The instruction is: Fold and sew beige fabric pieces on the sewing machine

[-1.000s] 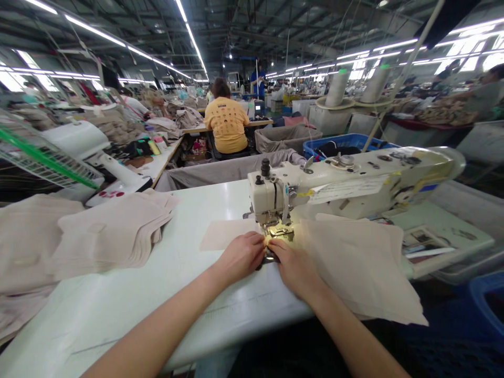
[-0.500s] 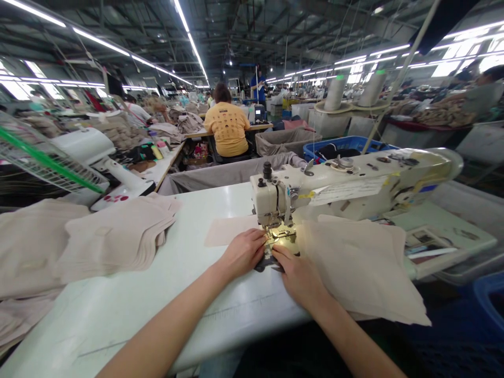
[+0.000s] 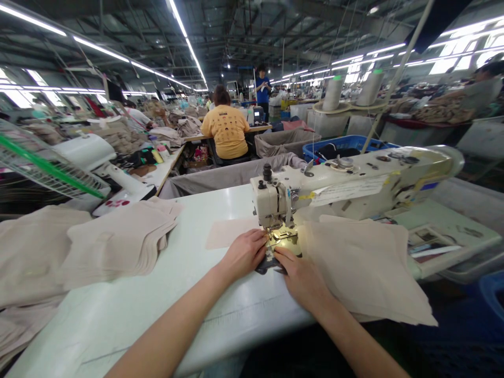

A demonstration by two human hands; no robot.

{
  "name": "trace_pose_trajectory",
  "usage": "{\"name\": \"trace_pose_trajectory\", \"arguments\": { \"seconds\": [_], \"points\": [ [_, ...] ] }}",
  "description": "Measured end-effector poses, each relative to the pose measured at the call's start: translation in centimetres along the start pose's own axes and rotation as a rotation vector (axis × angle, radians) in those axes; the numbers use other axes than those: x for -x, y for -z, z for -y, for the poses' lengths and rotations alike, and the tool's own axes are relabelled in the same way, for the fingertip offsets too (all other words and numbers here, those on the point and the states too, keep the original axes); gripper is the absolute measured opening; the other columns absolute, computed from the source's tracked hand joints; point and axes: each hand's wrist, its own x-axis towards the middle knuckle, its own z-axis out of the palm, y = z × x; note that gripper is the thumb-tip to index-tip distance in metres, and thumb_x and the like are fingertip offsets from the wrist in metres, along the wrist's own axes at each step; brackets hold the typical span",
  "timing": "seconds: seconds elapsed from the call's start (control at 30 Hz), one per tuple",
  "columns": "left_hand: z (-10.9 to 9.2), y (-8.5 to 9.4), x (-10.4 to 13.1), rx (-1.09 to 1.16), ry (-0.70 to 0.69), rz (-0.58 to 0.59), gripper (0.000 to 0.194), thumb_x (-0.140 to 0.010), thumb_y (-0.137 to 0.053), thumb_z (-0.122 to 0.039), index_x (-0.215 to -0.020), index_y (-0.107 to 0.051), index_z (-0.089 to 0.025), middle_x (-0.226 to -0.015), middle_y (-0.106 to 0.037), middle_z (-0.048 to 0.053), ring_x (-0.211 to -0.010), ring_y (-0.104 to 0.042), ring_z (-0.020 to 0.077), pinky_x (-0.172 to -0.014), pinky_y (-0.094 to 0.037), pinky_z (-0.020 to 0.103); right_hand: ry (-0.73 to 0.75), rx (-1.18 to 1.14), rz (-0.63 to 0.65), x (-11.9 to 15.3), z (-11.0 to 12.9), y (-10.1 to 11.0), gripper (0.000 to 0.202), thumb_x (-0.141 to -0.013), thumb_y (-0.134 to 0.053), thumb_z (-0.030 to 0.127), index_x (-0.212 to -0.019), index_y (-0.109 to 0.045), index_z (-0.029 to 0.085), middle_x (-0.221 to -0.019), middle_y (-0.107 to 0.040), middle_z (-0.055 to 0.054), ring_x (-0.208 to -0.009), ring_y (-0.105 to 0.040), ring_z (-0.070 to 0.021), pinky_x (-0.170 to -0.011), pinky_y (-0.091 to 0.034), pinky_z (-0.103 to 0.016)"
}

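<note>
My left hand (image 3: 246, 253) is closed just left of the presser foot of the sewing machine (image 3: 272, 198), its fingertips bunched beside the needle. My right hand (image 3: 301, 273) rests in front of the lit metal needle plate (image 3: 289, 244), fingers together and tips down on the bed. Whatever lies between or under the fingertips is too small or hidden to make out. A flat beige cloth piece (image 3: 224, 233) lies behind my left hand. Right of the needle, a pile of larger beige cloth pieces (image 3: 354, 262) reaches over the table's front edge.
Stacked beige cut pieces (image 3: 118, 244) lie on the left of the pale table (image 3: 157, 310). Beyond them stands a white fan with a green-edged guard (image 3: 51, 165). Behind the machine are a grey cloth-lined bin (image 3: 220, 176) and a blue basket (image 3: 350, 142). Co-workers are farther back.
Both hands stay at the needle area with hardly any movement. The view has shifted slightly, and a standing person in blue in the background shows more fully.
</note>
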Motion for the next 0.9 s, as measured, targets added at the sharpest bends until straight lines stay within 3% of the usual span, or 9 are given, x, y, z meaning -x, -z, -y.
{"name": "trace_pose_trajectory", "arguments": {
  "seconds": [0.13, 0.27, 0.4, 0.47, 0.6, 0.9],
  "points": [
    [0.2, -0.2, 0.4, -0.006, 0.088, 0.003, 0.031, -0.097, -0.051, -0.021, -0.127, -0.060, -0.017, -0.131, -0.063, 0.012, -0.121, -0.058, 0.0258, -0.105, -0.050, 0.043, -0.003, -0.004, -0.014, -0.1, 0.0, -0.1, 0.056, -0.086, -0.042, 0.003, -0.136, -0.062, 0.019, -0.148, -0.057, -0.006, -0.102, -0.072, -0.0219, -0.090, -0.057, -0.035],
    [-0.3, 0.9, 0.3, -0.095, 0.165, 0.071, 0.033, -0.099, -0.054, -0.029, -0.129, -0.058, -0.019, -0.127, -0.063, 0.011, -0.117, -0.057, 0.0273, -0.101, -0.050, 0.044, 0.004, -0.019, -0.030, -0.1, -0.1, -0.1, 0.055, -0.086, -0.044, 0.003, -0.133, -0.063, 0.021, -0.146, -0.058, -0.006, -0.100, -0.072, -0.0210, -0.090, -0.057, -0.033],
    [-2.8, 2.0, 0.5, -0.226, 0.222, 0.231, 0.020, -0.100, -0.048, -0.021, -0.107, -0.066, -0.016, -0.105, -0.066, 0.011, -0.100, -0.060, 0.0260, -0.090, -0.053, 0.040, 0.026, -0.082, -0.064, 0.4, -0.3, 0.3, 0.048, -0.088, -0.047, 0.006, -0.131, -0.064, 0.019, -0.142, -0.061, -0.008, -0.102, -0.072, -0.0211, -0.090, -0.057, -0.033],
    [-4.3, 2.0, 0.9, -0.221, 0.180, 0.282, 0.017, -0.097, -0.049, -0.015, -0.099, -0.066, -0.015, -0.102, -0.066, 0.011, -0.096, -0.060, 0.0254, -0.086, -0.054, 0.038, 0.041, -0.118, -0.077, 1.0, -0.2, 0.4, 0.043, -0.091, -0.048, 0.010, -0.129, -0.065, 0.018, -0.139, -0.063, -0.009, -0.106, -0.071, -0.0215, -0.091, -0.056, -0.032],
    [-6.2, 1.2, 1.9, -0.175, 0.030, 0.286, 0.016, -0.096, -0.052, -0.013, -0.104, -0.066, -0.015, -0.104, -0.067, 0.012, -0.097, -0.061, 0.0259, -0.085, -0.056, 0.038, 0.054, -0.122, -0.059, 2.1, 0.1, 0.5, 0.035, -0.095, -0.050, 0.016, -0.126, -0.066, 0.018, -0.137, -0.064, -0.009, -0.107, -0.070, -0.0223, -0.090, -0.056, -0.032],
    [-6.2, 1.2, 2.3, -0.184, 0.051, 0.243, 0.018, -0.093, -0.055, -0.014, -0.109, -0.064, -0.015, -0.115, -0.067, 0.013, -0.100, -0.062, 0.0267, -0.082, -0.058, 0.039, 0.047, -0.042, 0.013, 2.9, 0.3, 0.4, 0.039, -0.093, -0.047, 0.008, -0.125, -0.065, 0.018, -0.135, -0.065, -0.009, -0.103, -0.071, -0.0202, -0.087, -0.055, -0.029]
  ]
}}
